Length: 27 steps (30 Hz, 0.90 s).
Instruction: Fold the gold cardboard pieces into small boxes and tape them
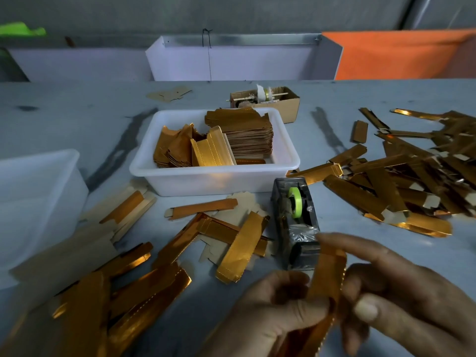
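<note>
A gold cardboard piece (325, 282) is held upright close to the camera, between both hands. My left hand (268, 313) grips its left side with curled fingers. My right hand (401, 292) pinches its right edge, the forefinger stretched over the top towards the tape dispenser (296, 217). The dispenser is dark, with a green tape roll, and stands just beyond the hands. Loose flat gold pieces (239, 248) lie on the table to the left and front.
A white tray (213, 176) holding stacked gold blanks sits mid-table. A heap of folded gold boxes (412, 176) fills the right side. A translucent bin (38, 197) stands at the left, a small cardboard box (288, 104) behind the tray.
</note>
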Motion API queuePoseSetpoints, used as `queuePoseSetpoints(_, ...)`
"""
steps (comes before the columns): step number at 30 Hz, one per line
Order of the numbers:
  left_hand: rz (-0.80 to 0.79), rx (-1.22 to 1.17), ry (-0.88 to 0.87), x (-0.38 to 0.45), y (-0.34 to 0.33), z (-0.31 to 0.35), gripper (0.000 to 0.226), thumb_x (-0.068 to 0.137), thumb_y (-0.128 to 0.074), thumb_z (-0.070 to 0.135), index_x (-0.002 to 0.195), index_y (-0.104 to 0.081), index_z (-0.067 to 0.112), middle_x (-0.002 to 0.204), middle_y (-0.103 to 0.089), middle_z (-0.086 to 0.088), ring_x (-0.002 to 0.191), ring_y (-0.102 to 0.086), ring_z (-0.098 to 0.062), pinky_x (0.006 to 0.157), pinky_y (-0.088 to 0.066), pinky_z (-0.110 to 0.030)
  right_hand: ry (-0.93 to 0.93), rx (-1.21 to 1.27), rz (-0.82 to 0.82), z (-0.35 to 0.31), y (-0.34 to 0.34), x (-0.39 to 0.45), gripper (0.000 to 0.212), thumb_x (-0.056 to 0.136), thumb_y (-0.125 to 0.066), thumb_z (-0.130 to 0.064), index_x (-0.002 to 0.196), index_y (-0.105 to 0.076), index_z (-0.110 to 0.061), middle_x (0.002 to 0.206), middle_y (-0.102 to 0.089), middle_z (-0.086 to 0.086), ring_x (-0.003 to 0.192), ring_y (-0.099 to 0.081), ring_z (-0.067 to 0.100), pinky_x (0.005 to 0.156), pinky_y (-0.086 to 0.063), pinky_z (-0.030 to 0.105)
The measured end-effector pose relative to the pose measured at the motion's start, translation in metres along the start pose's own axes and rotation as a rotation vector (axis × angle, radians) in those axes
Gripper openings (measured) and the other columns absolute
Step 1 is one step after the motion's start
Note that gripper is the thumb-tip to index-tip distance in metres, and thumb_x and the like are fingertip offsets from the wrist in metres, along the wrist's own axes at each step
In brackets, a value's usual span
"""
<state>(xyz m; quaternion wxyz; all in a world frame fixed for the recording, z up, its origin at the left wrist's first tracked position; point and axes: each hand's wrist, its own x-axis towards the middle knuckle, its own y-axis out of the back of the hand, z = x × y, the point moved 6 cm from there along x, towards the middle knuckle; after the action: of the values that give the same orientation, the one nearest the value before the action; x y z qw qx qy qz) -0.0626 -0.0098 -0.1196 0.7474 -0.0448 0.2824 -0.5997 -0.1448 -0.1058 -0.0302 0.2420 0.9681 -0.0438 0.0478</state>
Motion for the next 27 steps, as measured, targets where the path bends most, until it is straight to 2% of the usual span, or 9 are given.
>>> queuePoseSetpoints(3,0.048,-0.052,-0.032,0.002,0.005,0.003,0.079,0.053,-0.086,0.051,0.122,-0.058,0.023,0.116,-0.067,-0.008,0.114,-0.060,-0.029,0.099,-0.045,-0.047,-0.069,-0.165,0.123,0.017,-0.001,0.007,0.047,0.079,-0.051,-0.063,0.125,-0.043,-0.057,0.074,-0.070,-0.017,0.065,-0.068,0.001,0.063,-0.053,0.013)
queuePoseSetpoints(5,0.141,0.141,-0.074,0.000,0.012,0.010,0.067,0.058,-0.074,0.066,0.116,-0.057,0.037,0.109,-0.068,0.009,0.107,-0.063,-0.009,0.090,-0.051,-0.030,-0.114,-0.209,0.310,0.029,0.012,0.006,0.047,0.075,-0.049,-0.069,0.121,-0.050,-0.055,0.077,-0.071,-0.014,0.061,-0.067,0.000,0.060,-0.052,0.012)
queuePoseSetpoints(7,0.529,0.498,-0.164,-0.002,0.040,0.022,0.045,0.069,-0.062,0.068,0.107,-0.049,0.047,0.109,-0.061,0.021,0.097,-0.059,0.007,0.075,-0.048,-0.011,-0.197,-0.105,0.550,0.047,0.041,-0.005,0.045,0.075,-0.053,-0.068,0.116,-0.056,-0.052,0.081,-0.072,-0.003,0.061,-0.069,0.009,0.060,-0.055,0.019)
queuePoseSetpoints(10,0.951,1.103,-0.137,-0.007,0.066,0.039,0.043,0.088,-0.053,0.050,0.125,-0.039,0.034,0.125,-0.043,0.011,0.111,-0.044,-0.004,0.089,-0.046,-0.021,-0.322,0.027,0.914,0.086,0.096,-0.036,0.038,0.088,-0.054,-0.041,0.125,-0.051,-0.045,0.099,-0.071,0.000,0.081,-0.072,0.018,0.062,-0.060,0.035)
queuePoseSetpoints(13,1.003,1.266,-0.014,0.001,0.079,0.033,0.051,0.091,-0.056,0.040,0.133,-0.032,0.024,0.134,-0.039,0.003,0.125,-0.038,-0.012,0.102,-0.041,-0.027,-0.386,0.005,0.908,0.105,0.099,-0.064,0.042,0.092,-0.054,-0.032,0.133,-0.044,-0.037,0.120,-0.063,0.005,0.085,-0.070,0.010,0.071,-0.059,0.045)
queuePoseSetpoints(16,1.047,1.218,-0.074,-0.001,0.074,0.035,0.041,0.094,-0.052,0.033,0.132,-0.035,0.027,0.131,-0.042,0.006,0.121,-0.043,-0.009,0.092,-0.041,-0.020,-0.513,0.039,0.748,0.074,0.051,-0.037,0.045,0.069,-0.061,-0.060,0.111,-0.059,-0.042,0.101,-0.072,-0.009,0.081,-0.071,0.008,0.069,-0.059,0.035)
queuePoseSetpoints(18,1.074,1.288,-0.198,-0.008,0.062,0.044,0.038,0.092,-0.057,0.024,0.128,-0.047,0.027,0.121,-0.051,0.003,0.109,-0.050,-0.010,0.084,-0.046,-0.023,-0.516,0.076,0.579,0.055,0.009,-0.017,0.020,0.078,-0.064,-0.038,0.097,-0.068,-0.037,0.085,-0.074,-0.012,0.075,-0.071,0.007,0.068,-0.057,0.030)
queuePoseSetpoints(21,1.089,1.386,-0.527,-0.023,0.041,0.055,0.046,0.072,-0.071,0.004,0.116,-0.066,0.014,0.100,-0.063,-0.006,0.088,-0.063,-0.020,0.065,-0.056,-0.032,-0.503,0.321,0.417,0.054,-0.033,0.003,0.027,0.081,-0.065,-0.007,0.102,-0.066,-0.024,0.085,-0.074,-0.009,0.075,-0.070,0.007,0.061,-0.054,0.016)
queuePoseSetpoints(27,0.972,1.486,-0.742,-0.031,0.006,0.041,0.047,0.080,-0.047,0.020,0.126,-0.059,0.021,0.107,-0.068,-0.006,0.096,-0.051,-0.019,0.073,-0.054,-0.033,-0.462,0.794,0.343,0.049,-0.059,0.038,0.040,0.070,-0.065,-0.021,0.110,-0.063,-0.022,0.100,-0.073,-0.004,0.097,-0.068,0.010,0.082,-0.056,0.029)
